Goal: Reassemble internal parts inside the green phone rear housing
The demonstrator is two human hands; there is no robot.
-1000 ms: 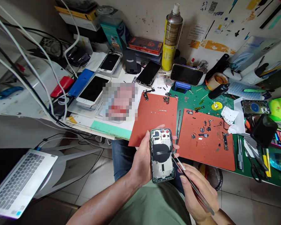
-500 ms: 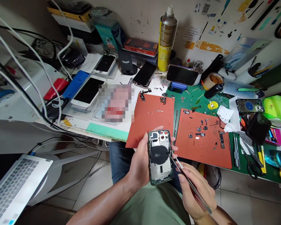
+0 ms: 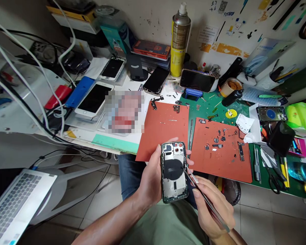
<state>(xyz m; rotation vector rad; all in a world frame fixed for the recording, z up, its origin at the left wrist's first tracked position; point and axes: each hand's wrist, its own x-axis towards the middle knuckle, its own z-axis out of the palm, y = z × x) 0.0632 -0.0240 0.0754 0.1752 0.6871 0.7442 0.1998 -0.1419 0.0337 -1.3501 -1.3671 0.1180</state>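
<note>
An emptied phone housing [image 3: 171,186], with a black round pad inside, rests in my left hand [image 3: 152,173]. My thumb lies along its left edge and the fingertips come round its right edge. In my right hand [image 3: 215,207] a pair of metal tweezers [image 3: 202,192] is pinched between thumb and fingers. The tips of the tweezers are over the right side of the round pad; whether they touch it I cannot tell. Two red-brown mats [image 3: 165,129] lie on the bench beyond, and the right mat [image 3: 223,163] carries several small phone parts.
Scissors [image 3: 275,180] and a metal pen-like tool [image 3: 256,165] lie at the bench's right. A spray can [image 3: 180,41] stands at the back beside a propped phone [image 3: 197,80]. White cables [image 3: 38,64] hang at the left, above a laptop [image 3: 22,200].
The tweezer tips have shifted slightly left over the round pad, and the gap between them looks a little different. My left hand and the housing stay nearly still; the view has shifted a little.
</note>
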